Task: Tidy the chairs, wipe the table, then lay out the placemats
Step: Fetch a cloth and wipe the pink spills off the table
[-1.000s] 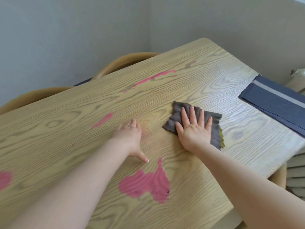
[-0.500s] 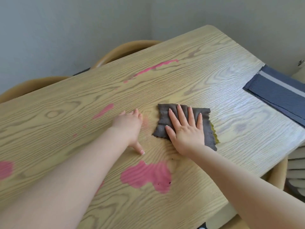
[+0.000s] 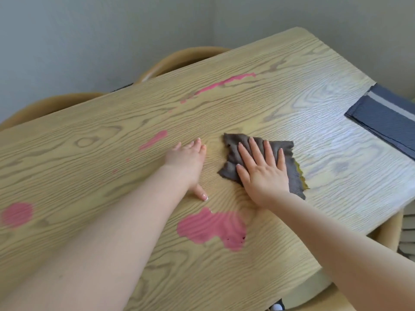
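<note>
A light wooden table [image 3: 292, 93] fills the view. My right hand [image 3: 261, 170] lies flat, fingers spread, pressing a grey cloth [image 3: 290, 162] with a yellow underside onto the table's middle. My left hand [image 3: 187, 161] rests flat on the bare wood just left of the cloth, holding nothing. A large pink spill [image 3: 211, 227] lies close in front of both hands. Thinner pink streaks [image 3: 221, 84] and a smear [image 3: 153, 140] run across the far side, and a pink blot [image 3: 16, 214] sits at the left. Folded dark blue placemats [image 3: 386, 117] with a pale stripe lie at the table's right end.
Two curved wooden chair backs [image 3: 179, 59] [image 3: 45, 106] stand tucked against the table's far side by the grey wall. Another chair [image 3: 388, 227] shows below the table's right corner. The table's near-right edge runs diagonally under my right forearm.
My right hand has slid the cloth leftward and toward me across the table, closer to the left hand. The left hand has stayed planted.
</note>
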